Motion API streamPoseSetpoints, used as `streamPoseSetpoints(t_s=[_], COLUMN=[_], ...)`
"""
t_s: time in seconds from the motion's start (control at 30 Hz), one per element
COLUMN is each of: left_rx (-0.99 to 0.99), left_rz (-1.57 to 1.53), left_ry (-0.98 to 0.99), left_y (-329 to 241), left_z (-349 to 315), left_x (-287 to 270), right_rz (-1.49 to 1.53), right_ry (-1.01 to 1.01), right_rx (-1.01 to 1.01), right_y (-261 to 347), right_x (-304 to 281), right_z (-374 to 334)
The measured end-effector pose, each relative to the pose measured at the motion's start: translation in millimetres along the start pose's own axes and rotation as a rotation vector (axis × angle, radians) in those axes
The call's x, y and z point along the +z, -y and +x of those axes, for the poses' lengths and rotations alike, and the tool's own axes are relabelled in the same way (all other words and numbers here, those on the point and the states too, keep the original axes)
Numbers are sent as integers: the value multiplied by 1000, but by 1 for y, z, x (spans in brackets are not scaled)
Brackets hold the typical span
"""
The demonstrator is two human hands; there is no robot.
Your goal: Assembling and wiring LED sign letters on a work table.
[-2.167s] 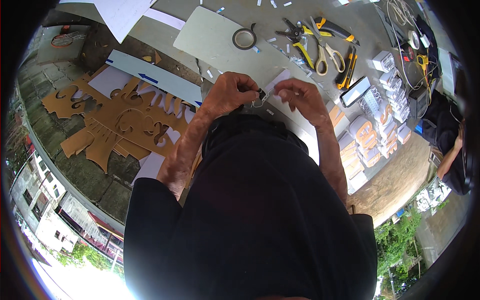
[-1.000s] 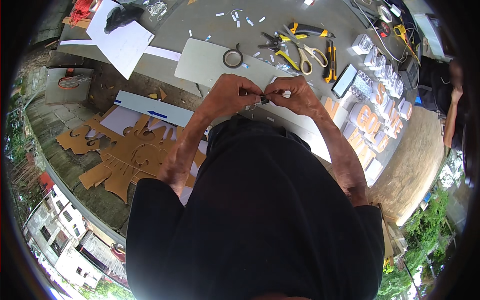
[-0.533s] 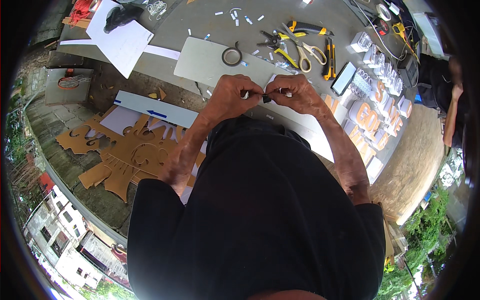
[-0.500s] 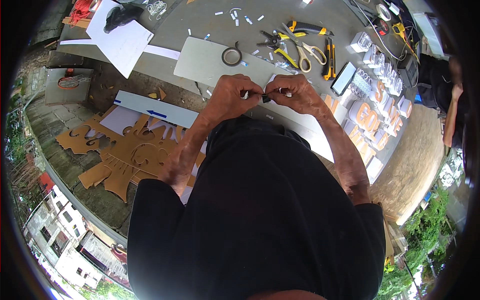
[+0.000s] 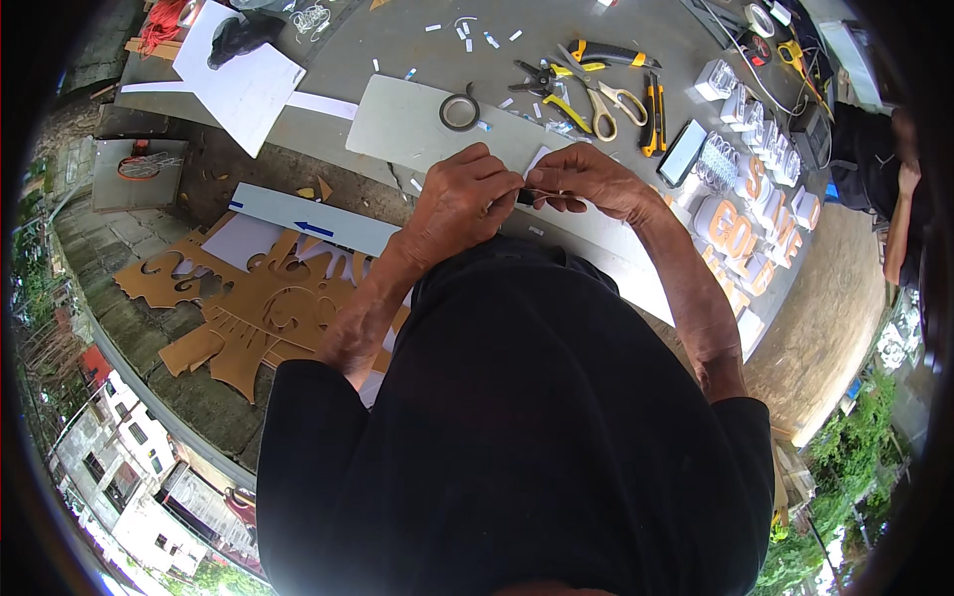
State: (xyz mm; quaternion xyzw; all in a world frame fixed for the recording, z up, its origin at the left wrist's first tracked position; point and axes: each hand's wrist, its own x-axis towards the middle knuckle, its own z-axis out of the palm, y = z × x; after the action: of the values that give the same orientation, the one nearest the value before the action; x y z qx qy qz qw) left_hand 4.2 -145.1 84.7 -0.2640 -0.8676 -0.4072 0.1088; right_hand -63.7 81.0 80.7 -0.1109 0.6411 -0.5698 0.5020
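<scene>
My left hand (image 5: 462,194) and my right hand (image 5: 591,181) meet over the table's near edge, fingertips almost touching. Both are closed in a pinch around a small black piece (image 5: 526,197), perhaps a strip of tape; the fingers hide much of it. A thin, wire-like strand (image 5: 542,192) shows by the right fingertips. Just beyond the hands, a roll of black tape (image 5: 459,112) lies on a grey panel (image 5: 393,117). To its right are scissors (image 5: 602,111), yellow-handled pliers (image 5: 553,91) and two yellow-black utility knives (image 5: 653,117) (image 5: 616,55).
A phone (image 5: 683,154) lies right of the hands, beside rows of white block letters with orange faces (image 5: 730,230). Small white pieces (image 5: 467,40) are scattered at the back. Brown cut-out sheets (image 5: 248,318) rest low on the left. Another person's arm (image 5: 902,214) shows at far right.
My right hand has turned, its fingers lower and more extended. The left hand's fingers have closed in more, and the black piece is more covered. The items on the table have stayed put.
</scene>
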Motion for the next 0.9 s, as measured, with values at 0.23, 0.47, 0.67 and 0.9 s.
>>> streamPoseSetpoints(t_s=[0.23,0.47,0.67,0.9], left_rx=[26,-3,-40,-328], left_rz=[21,23,-67,-253], left_ry=[12,42,95,255], left_y=[-3,-4,1,-1], left_z=[0,-2,-3,0], left_x=[1,1,0,-6], right_rz=[64,-27,-200,-400], right_ry=[31,40,76,31], right_rx=[34,13,-52,-168], right_y=[-5,-2,1,-8], right_x=[-3,-2,2,5], right_z=[4,2,2,4])
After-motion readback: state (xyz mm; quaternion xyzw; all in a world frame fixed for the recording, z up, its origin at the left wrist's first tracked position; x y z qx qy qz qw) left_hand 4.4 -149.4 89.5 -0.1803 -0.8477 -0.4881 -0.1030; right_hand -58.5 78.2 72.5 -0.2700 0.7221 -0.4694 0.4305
